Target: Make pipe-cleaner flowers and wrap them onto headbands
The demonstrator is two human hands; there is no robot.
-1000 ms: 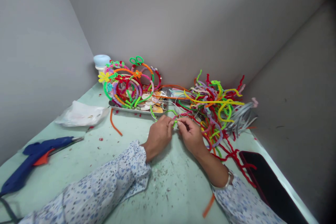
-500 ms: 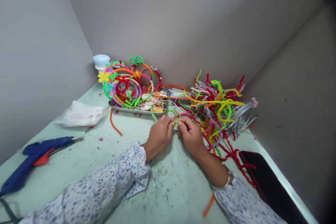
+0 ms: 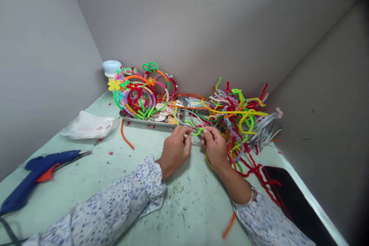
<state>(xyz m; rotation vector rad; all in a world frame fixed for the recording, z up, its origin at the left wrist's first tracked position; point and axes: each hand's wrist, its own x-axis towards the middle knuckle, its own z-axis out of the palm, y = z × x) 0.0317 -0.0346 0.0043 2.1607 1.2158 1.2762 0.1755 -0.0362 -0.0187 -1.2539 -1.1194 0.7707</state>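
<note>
A short bright green pipe cleaner (image 3: 197, 133) spans the small gap between my two hands. My right hand (image 3: 215, 147) pinches its right end between thumb and fingers. On the other side, my left hand (image 3: 176, 150) has thumb and fingertips close together at the left end; what exactly they hold is too small to make out. Thin pale wire loops curve just behind the fingertips. Farther back is a metal tray (image 3: 150, 122) with round pieces and colourful pipe-cleaner hoops (image 3: 138, 88). A tangled heap of coloured pipe cleaners (image 3: 236, 111) lies behind my right hand.
At the left lie a blue glue gun (image 3: 43, 173) and a white plastic bag (image 3: 89, 125). A light-blue-lidded container (image 3: 112, 67) stands at the back. A dark phone (image 3: 300, 203) lies by the right edge, and orange pipe-cleaner pieces (image 3: 126, 136) rest on the table.
My hands have moved slightly apart, the right one shifting right. More of the green pipe cleaner shows between them, and the wire loops behind have shifted.
</note>
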